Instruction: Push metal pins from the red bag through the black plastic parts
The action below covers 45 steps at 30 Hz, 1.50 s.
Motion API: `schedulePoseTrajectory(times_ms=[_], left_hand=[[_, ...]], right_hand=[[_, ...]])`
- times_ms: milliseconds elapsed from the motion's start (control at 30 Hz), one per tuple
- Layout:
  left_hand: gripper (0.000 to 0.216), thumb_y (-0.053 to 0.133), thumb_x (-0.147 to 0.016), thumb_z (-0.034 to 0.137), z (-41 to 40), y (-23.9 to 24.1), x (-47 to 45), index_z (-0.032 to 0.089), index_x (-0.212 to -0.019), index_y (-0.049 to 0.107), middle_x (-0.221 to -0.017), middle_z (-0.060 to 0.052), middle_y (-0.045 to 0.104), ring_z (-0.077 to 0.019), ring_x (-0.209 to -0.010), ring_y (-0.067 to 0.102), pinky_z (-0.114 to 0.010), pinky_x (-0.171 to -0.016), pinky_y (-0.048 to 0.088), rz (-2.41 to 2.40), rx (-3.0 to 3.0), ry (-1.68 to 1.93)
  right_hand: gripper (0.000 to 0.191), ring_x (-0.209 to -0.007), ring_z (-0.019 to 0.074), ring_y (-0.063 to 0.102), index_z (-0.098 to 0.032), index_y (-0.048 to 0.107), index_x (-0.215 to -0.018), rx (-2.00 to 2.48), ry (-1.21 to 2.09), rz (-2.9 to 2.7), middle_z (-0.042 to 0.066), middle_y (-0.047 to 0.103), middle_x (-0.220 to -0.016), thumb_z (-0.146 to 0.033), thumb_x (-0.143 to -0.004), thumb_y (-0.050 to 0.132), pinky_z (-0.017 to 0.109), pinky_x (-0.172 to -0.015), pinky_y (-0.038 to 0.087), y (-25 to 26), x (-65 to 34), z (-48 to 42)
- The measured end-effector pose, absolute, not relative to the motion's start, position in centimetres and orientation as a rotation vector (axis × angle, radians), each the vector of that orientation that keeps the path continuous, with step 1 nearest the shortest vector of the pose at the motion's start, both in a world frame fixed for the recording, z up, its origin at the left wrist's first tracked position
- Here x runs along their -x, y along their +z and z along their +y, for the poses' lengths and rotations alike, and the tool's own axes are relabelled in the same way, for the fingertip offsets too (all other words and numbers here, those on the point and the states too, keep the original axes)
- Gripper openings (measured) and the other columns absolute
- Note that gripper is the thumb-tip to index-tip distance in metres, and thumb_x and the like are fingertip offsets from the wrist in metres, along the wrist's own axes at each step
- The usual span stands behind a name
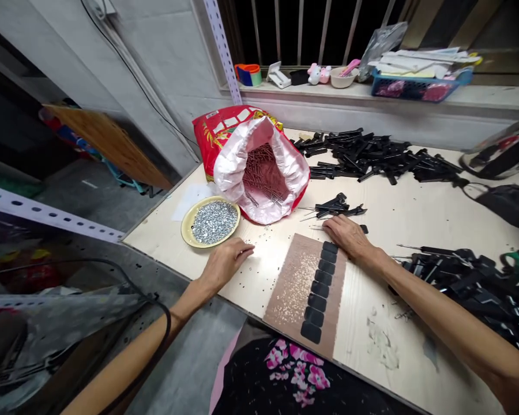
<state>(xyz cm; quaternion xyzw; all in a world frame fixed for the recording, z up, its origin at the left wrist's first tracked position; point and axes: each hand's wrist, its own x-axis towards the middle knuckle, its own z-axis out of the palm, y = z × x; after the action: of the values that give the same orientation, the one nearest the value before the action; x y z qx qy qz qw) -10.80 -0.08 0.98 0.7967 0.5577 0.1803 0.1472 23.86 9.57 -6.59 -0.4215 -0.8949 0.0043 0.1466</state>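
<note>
- The plate [188, 230] of small metal pieces sat on the table [415, 219], left of the open bag [259, 161].
- The left hand [225, 262] lay flat just before the plate.
- The board [289, 288] lay at the near edge, between the hands, with a row of pads [320, 291] on it.
- The right hand [348, 236] rested at the board's far right corner, just before a few clips [335, 206].
- A large pile of clips [372, 155] lay behind, right of the bag.

Red sack [216, 138] with pink-white lining, yellow plate [188, 225] of silver bits, brown board [292, 288] with black pads [320, 291].

no legible text on anything
</note>
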Motion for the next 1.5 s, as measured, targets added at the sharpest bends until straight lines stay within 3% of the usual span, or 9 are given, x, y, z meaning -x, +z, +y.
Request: schedulePoseTrajectory(times_ms=[167,367,433,533,700,933,1167,1367,1500], left_hand=[[0.025,0.049,-0.09,0.031,-3.4,-3.5,11.9,0.021,-0.103,0.068,-0.085,-0.007,0.064,-0.0181,-0.083,0.06,-0.028,-0.07,0.048,1.545,-2.323,0.494],[0.019,0.05,-0.089,0.026,-4.1,-4.9,11.7,0.021,-0.091,0.069,-0.083,-0.007,0.064,-0.0182,-0.083,0.058,-0.03,-0.073,0.047,1.513,-2.245,0.669],[0.015,0.058,-0.085,0.029,-4.1,-4.4,11.0,0.021,-0.086,0.07,-0.083,-0.006,0.065,-0.0179,-0.082,0.059,-0.029,-0.072,0.048,1.531,-1.965,0.841],[0.02,0.067,-0.077,0.035,-3.8,-3.1,9.1,0.017,-0.084,0.069,-0.073,-0.004,0.065,-0.0134,-0.065,0.059,-0.023,-0.057,0.048,1.462,-1.18,1.108],[0.029,0.081,-0.062,0.029,-2.7,-1.0,5.7,0.013,-0.082,0.067,-0.07,-0.001,0.067,-0.0098,-0.061,0.062,-0.023,-0.063,0.054,1.014,-0.399,1.244],[0.031,0.084,-0.057,0.026,-1.9,0.2,4.2,0.011,-0.079,0.068,-0.069,-0.002,0.069,-0.0099,-0.06,0.064,-0.023,-0.064,0.055,0.948,-0.372,1.295],[0.028,0.079,-0.063,0.028,-1.6,-0.2,3.9,0.011,-0.083,0.069,-0.072,-0.003,0.07,-0.0102,-0.061,0.063,-0.025,-0.067,0.053,1.143,-0.576,1.367],[0.026,0.078,-0.064,0.028,-1.3,-0.5,3.6,0.011,-0.081,0.069,-0.069,-0.002,0.068,-0.01,-0.06,0.063,-0.026,-0.069,0.053,1.122,-0.579,1.339],[0.027,0.078,-0.065,0.028,-1.1,-0.5,3.4,0.01,-0.084,0.069,-0.071,-0.003,0.069,-0.0104,-0.061,0.063,-0.026,-0.069,0.053,1.153,-0.639,1.322]], right_hand=[[0.032,-0.091,0.0206,0.055,-0.017,0.051,-0.123,1.052,0.21,-2.379,0.009,0.059,-0.097,-0.023,-0.097,0.034,0.034,-0.082,0.047,-4.7,-23.1,7.7],[0.029,-0.088,0.0188,0.057,-0.017,0.056,-0.12,0.979,0.447,-2.209,0.008,0.059,-0.096,-0.02,-0.095,0.041,0.035,-0.079,0.049,-0.9,-19.7,4.7],[0.028,-0.084,0.0172,0.057,-0.018,0.058,-0.117,0.963,0.559,-2.203,0.007,0.059,-0.092,-0.02,-0.095,0.042,0.033,-0.073,0.051,-0.2,-18.0,3.3],[0.023,-0.082,0.0157,0.058,-0.018,0.062,-0.11,0.914,0.657,-2.211,0.006,0.061,-0.092,-0.022,-0.094,0.046,0.031,-0.071,0.05,0.2,-15.2,1.3],[0.02,-0.08,0.0153,0.056,-0.018,0.063,-0.102,0.934,0.521,-2.244,0.005,0.062,-0.088,-0.026,-0.094,0.047,0.028,-0.071,0.046,0.7,-12.3,0.3],[0.023,-0.075,0.0146,0.054,-0.019,0.063,-0.097,1.103,0.207,-2.321,0.004,0.06,-0.083,-0.029,-0.096,0.042,0.025,-0.063,0.039,2.0,-12.1,0.5],[0.02,-0.078,0.0181,0.05,-0.02,0.06,-0.09,1.1,-0.116,-2.482,0.006,0.058,-0.08,-0.019,-0.095,0.041,0.029,-0.064,0.035,2.3,-12.1,0.2],[0.023,-0.067,0.0137,0.05,-0.019,0.061,-0.089,1.188,0.033,-2.372,0.004,0.059,-0.077,-0.025,-0.097,0.041,0.026,-0.055,0.03,1.8,-12.2,0.3],[0.022,-0.071,0.0138,0.052,-0.018,0.061,-0.092,1.16,0.07,-2.377,0.005,0.059,-0.082,-0.023,-0.096,0.04,0.025,-0.056,0.032,1.6,-12.6,0.2]])
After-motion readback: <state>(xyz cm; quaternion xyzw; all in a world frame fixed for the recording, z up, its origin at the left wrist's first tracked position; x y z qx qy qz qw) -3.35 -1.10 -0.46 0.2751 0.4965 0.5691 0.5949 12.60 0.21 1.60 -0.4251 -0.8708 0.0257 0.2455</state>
